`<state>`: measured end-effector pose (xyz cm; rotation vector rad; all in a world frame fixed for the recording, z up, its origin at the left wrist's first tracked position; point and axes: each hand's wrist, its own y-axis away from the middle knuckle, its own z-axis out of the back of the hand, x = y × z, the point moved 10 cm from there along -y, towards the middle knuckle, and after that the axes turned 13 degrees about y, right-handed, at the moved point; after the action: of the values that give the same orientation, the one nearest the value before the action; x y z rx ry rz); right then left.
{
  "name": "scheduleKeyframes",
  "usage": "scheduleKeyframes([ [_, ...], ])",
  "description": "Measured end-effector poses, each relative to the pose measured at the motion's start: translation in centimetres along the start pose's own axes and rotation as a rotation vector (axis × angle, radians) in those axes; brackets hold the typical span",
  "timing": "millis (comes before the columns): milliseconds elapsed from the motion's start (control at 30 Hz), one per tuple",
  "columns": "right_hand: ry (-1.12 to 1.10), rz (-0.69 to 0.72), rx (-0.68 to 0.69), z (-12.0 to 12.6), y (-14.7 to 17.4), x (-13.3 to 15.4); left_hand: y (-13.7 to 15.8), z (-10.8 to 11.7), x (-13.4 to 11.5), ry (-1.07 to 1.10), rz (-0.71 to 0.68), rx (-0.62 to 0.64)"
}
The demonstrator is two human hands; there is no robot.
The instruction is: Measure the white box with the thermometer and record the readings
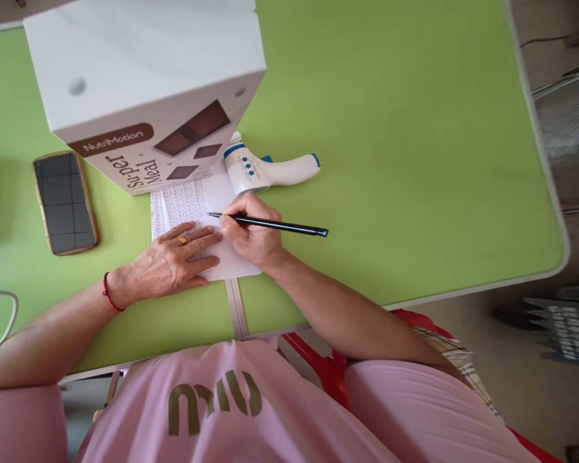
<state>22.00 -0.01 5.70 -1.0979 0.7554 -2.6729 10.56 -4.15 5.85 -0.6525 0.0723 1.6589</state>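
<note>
My right hand [251, 233] pinches a black pen [289, 226], its tip on or just over a sheet of paper [231, 257] on the green table. Rows of handwriting cover the left part of the sheet, and its right side is blank. Flat across the lower left of the sheet lies my left hand [174, 260], fingers stretched out, with a ring on one finger and a red bracelet at the wrist. A white and blue infrared thermometer [251, 168] rests at the sheet's upper edge, just above my right hand.
A tall white box [149, 71] stands behind the paper, covering its top. Left of it lies a smartphone [65, 202]. A white cable [14, 315] curves at the left edge. The green table [415, 161] ends in a pale rim on the right.
</note>
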Motion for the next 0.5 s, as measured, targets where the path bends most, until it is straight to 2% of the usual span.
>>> scheduleKeyframes([
  [67,-0.012,0.016,-0.021,0.5,-0.1,0.4,0.0,0.3,-0.2,0.008,-0.03,-0.031],
  [133,0.032,0.067,-0.042,1.2,-0.2,1.1,0.1,1.7,-0.6,0.034,-0.081,-0.145],
  [200,0.116,0.166,-0.087,2.4,-0.1,2.3,0.9,4.7,-0.2,0.03,-0.078,-0.422],
  [267,0.213,0.27,-0.112,3.4,0.0,3.4,3.1,8.2,1.1,-0.028,0.017,-0.816],
  [333,0.349,0.333,-0.07,3.6,0.1,4.0,6.0,10.2,2.6,-0.064,0.147,-1.142],
  [367,0.433,0.352,-0.03,3.4,0.2,4.2,7.1,10.6,3.7,-0.034,0.21,-1.24],
  [433,0.588,0.397,0.063,2.5,0.6,4.6,8.5,10.5,6.2,0.066,0.342,-1.328],
  [500,0.663,0.458,0.17,1.2,1.3,5.1,8.9,9.8,8.7,0.193,0.442,-1.299],
])
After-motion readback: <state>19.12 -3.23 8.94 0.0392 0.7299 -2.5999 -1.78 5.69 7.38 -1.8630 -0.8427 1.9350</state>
